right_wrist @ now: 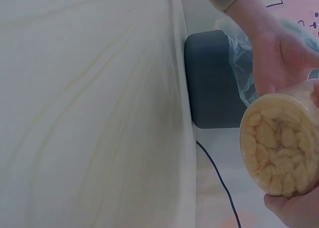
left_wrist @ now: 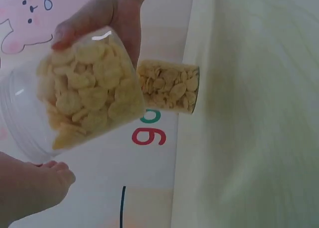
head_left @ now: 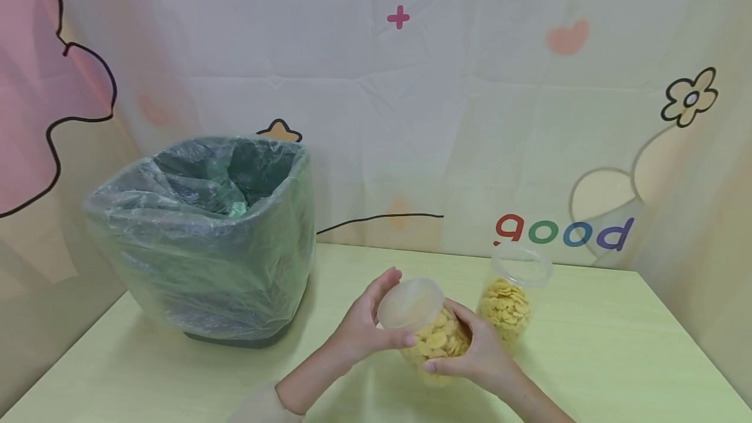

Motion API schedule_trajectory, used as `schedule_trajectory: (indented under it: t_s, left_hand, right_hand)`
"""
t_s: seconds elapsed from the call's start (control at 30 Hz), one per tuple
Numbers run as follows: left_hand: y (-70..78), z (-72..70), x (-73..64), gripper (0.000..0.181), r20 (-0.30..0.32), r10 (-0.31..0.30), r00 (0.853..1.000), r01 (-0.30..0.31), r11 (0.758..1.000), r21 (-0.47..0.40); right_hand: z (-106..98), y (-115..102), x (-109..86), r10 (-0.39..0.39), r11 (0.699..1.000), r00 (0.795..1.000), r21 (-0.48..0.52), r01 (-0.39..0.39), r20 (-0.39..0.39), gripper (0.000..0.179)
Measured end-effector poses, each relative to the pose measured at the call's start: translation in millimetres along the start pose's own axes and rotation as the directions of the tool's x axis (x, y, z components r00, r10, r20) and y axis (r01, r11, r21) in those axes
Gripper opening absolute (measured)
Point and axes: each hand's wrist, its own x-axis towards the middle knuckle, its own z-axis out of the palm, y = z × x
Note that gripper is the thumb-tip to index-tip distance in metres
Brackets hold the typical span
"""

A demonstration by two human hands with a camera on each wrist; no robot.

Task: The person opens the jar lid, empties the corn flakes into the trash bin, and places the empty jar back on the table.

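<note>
Left hand holds the lid, right hand grips the jar; if the lid jerks loose at this tilt, flakes could spill.

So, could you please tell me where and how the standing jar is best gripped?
The standing jar is probably best held round its curved wall, below the rim, from the person's right: it stands upright, and that side looks free, whereas the held jar and right hand crowd its left.
</note>
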Motion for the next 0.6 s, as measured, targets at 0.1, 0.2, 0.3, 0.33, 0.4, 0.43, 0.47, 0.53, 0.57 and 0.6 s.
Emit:
schedule_trajectory:
  t_s: [0.1,0.2,0.3,0.33,0.4,0.43,0.47,0.53,0.57,0.6]
  left_hand:
    - [0.9,-10.3,2.8,0.105,0.114,0.071,0.991,-0.071,0.997,-0.002]
    - [1.7,-17.9,5.8,0.107,0.209,0.123,0.97,-0.12,0.992,-0.028]
    - [3.0,-21.5,8.0,0.107,0.273,0.154,0.95,-0.145,0.988,-0.05]
    - [3.5,-22.3,8.9,0.107,0.292,0.157,0.943,-0.148,0.988,-0.054]
    - [4.7,-23.5,9.8,0.105,0.326,0.157,0.932,-0.143,0.987,-0.066]
    - [5.0,-24.0,10.3,0.104,0.343,0.154,0.927,-0.138,0.988,-0.069]
    - [5.4,-24.3,10.6,0.103,0.356,0.155,0.922,-0.138,0.988,-0.072]
    - [5.4,-24.5,11.2,0.101,0.379,0.156,0.912,-0.138,0.988,-0.074]
    - [5.4,-24.5,11.4,0.1,0.387,0.158,0.908,-0.141,0.987,-0.074]
    - [5.3,-24.4,11.7,0.099,0.392,0.163,0.905,-0.147,0.987,-0.07]
  right_hand:
    - [-0.7,-0.9,-0.2,-0.018,1.0,0.999,0.024,0.017,0.03,0.081]
    - [-1.2,-1.4,-1.0,-0.057,0.998,0.996,0.045,0.054,0.07,0.079]
    - [-1.7,-1.8,-2.3,-0.086,0.995,0.991,0.057,0.081,0.102,0.078]
    - [-1.9,-2.0,-2.7,-0.091,0.994,0.99,0.064,0.084,0.109,0.077]
    - [-2.1,-2.7,-3.7,-0.093,0.994,0.989,0.066,0.085,0.117,0.077]
    - [-2.1,-3.1,-4.1,-0.094,0.994,0.988,0.069,0.086,0.121,0.077]
    - [-2.2,-3.3,-4.5,-0.098,0.994,0.987,0.07,0.089,0.125,0.076]
    - [-2.3,-3.5,-5.2,-0.109,0.992,0.984,0.083,0.098,0.138,0.076]
    - [-2.5,-3.5,-5.4,-0.113,0.991,0.983,0.09,0.101,0.146,0.075]
    - [-2.6,-3.5,-5.6,-0.117,0.99,0.981,0.101,0.102,0.155,0.075]
